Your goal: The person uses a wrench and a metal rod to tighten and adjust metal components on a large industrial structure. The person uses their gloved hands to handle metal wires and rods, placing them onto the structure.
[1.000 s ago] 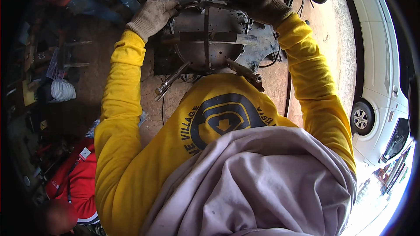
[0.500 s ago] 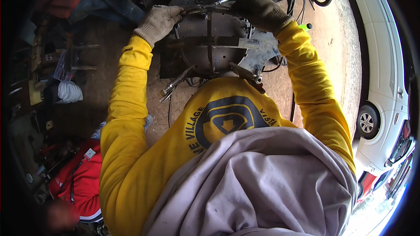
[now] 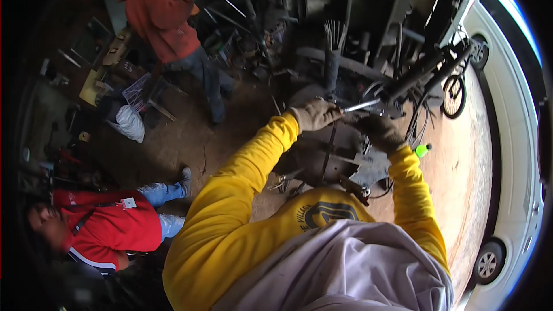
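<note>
Both my hands wear work gloves. My left hand (image 3: 317, 115) is closed at the left end of a shiny metal rod (image 3: 362, 105), which slants up to the right. My right hand (image 3: 381, 133), in shadow, is just below the rod, fingers curled at the upper right edge of a dark metal assembly; what they grip is hidden. This assembly, a round frame with crossing bars (image 3: 327, 164) over a dark plate, is directly in front of my body. A short bolt-like end (image 3: 365, 192) sticks out at its near right side.
A person in red (image 3: 118, 219) is at lower left, another in an orange top (image 3: 164, 20) at upper left. Cables and a bicycle (image 3: 454, 97) are to the right, with a white vehicle (image 3: 507, 155) beyond. A bright green object (image 3: 423, 150) is near my right wrist. A white sack (image 3: 129, 124) lies left.
My left hand has left the frame's left edge and moved right to the rod. My right hand stays near the frame's right side. The view has shifted, bringing the orange-topped person more fully into sight.
</note>
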The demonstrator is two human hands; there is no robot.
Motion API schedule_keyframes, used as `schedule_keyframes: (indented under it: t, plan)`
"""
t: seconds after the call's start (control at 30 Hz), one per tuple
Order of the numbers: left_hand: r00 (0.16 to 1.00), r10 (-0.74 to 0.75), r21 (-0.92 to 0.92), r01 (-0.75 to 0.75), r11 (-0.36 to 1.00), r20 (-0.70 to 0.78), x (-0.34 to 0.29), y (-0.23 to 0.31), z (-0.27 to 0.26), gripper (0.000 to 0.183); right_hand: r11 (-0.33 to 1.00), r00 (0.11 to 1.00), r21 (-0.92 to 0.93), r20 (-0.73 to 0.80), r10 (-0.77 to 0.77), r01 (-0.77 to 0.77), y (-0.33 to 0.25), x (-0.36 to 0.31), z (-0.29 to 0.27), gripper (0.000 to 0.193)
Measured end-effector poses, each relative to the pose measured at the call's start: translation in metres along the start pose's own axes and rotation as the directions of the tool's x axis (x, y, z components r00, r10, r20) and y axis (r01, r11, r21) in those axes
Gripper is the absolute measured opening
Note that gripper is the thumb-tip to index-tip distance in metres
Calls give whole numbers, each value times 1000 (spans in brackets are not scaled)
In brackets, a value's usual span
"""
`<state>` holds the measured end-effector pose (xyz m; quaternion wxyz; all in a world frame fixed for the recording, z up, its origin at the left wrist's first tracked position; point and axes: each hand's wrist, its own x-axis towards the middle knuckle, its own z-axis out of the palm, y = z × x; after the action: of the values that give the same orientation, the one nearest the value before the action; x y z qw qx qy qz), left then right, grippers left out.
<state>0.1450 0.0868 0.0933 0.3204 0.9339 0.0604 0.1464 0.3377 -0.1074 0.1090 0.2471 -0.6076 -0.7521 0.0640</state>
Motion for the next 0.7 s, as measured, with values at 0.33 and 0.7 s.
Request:
schedule_keyframes:
  t: [0.33,0.7]
  plan:
    - [988,-129,205,109,973,89,2,27,-11,46,986,986,-18,29,165,-164,-4,-8,-1,24]
    - [992,-125,291,121,949,-5,-14,29,-2,28,980,986,-115,-38,161,-164,-20,-10,5,26]
